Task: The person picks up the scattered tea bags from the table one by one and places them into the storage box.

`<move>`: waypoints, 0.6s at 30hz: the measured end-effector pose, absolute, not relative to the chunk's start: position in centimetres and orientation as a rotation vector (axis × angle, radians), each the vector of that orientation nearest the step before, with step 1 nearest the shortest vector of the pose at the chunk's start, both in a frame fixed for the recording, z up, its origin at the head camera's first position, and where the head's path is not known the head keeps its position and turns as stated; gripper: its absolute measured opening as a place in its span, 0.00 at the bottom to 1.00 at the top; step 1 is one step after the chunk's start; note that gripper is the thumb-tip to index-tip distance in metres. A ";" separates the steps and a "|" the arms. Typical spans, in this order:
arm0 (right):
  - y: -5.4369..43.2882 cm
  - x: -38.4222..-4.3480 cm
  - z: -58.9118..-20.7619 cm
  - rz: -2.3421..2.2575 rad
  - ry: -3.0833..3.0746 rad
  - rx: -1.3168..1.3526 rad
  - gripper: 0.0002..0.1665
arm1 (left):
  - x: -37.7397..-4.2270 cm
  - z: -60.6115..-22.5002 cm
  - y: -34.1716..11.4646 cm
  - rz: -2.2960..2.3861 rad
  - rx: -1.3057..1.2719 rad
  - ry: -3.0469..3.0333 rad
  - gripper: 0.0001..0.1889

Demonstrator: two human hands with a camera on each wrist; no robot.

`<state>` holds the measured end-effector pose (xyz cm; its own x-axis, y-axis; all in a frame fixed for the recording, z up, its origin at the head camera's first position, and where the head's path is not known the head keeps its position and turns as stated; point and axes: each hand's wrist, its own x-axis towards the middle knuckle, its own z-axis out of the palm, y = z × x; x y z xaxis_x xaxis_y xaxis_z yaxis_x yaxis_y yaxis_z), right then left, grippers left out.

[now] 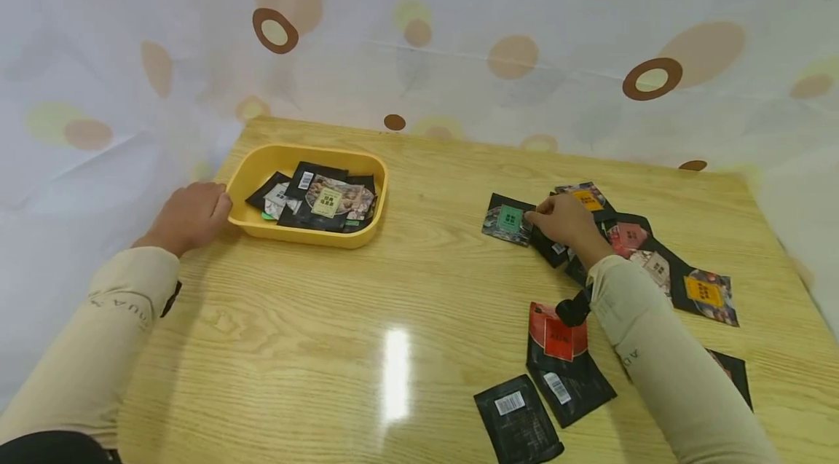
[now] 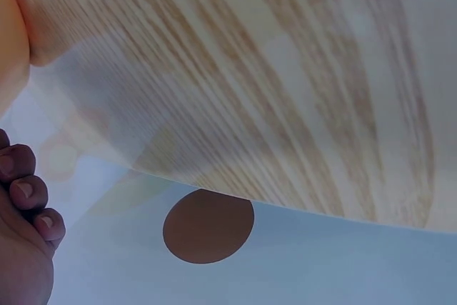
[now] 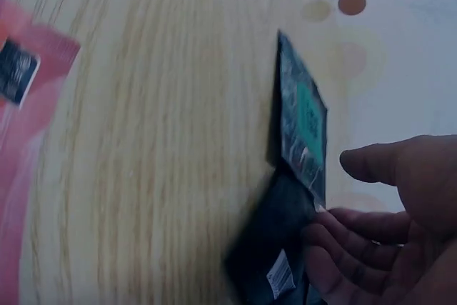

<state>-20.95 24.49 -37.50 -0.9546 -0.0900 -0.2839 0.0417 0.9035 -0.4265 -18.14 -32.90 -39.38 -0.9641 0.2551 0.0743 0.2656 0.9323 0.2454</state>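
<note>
My left hand (image 1: 194, 215) grips the left rim of a yellow basket (image 1: 314, 237), fingers curled in the left wrist view. Black seasoning packets lie inside, the topmost with a cream label (image 1: 326, 202). On the right, my right hand (image 1: 565, 220) touches the corner of a green-labelled packet (image 1: 510, 219). In the right wrist view its thumb (image 3: 368, 163) stands apart from that packet, while the fingertips meet its lower edge. Another black packet with a barcode (image 3: 280, 276) lies against those fingers, slightly blurred.
Several packets spread under and beyond my right forearm, including an orange-labelled packet (image 1: 704, 291) and a pink-labelled packet (image 1: 631, 235). Nearer lie a red packet (image 1: 557, 333) and a face-down black packet (image 1: 519, 422). A dotted white sheet (image 1: 459, 34) hangs behind the wooden table (image 1: 288, 333).
</note>
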 end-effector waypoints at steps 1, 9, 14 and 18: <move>24.5 -21.0 -37.7 -0.568 2.784 -0.025 0.28 | -18.1 -39.3 -32.9 -0.395 -0.418 -3.048 0.18; 21.2 -21.5 -38.0 -0.388 2.766 0.100 0.39 | -18.0 -40.0 -33.0 -0.413 -0.432 -3.032 0.18; 20.0 -21.7 -37.9 -0.528 2.670 0.058 0.45 | -18.0 -39.7 -32.9 -0.426 -0.424 -3.026 0.18; 19.3 -21.2 -38.2 -0.669 2.623 0.004 0.27 | -17.9 -39.3 -32.9 -0.430 -0.424 -3.038 0.18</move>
<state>-21.21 19.27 -38.25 -0.9070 -0.1015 -0.4088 0.1067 0.8835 -0.4561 -17.94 -32.89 -39.28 -0.9616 0.2621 0.0810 0.2743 0.9240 0.2664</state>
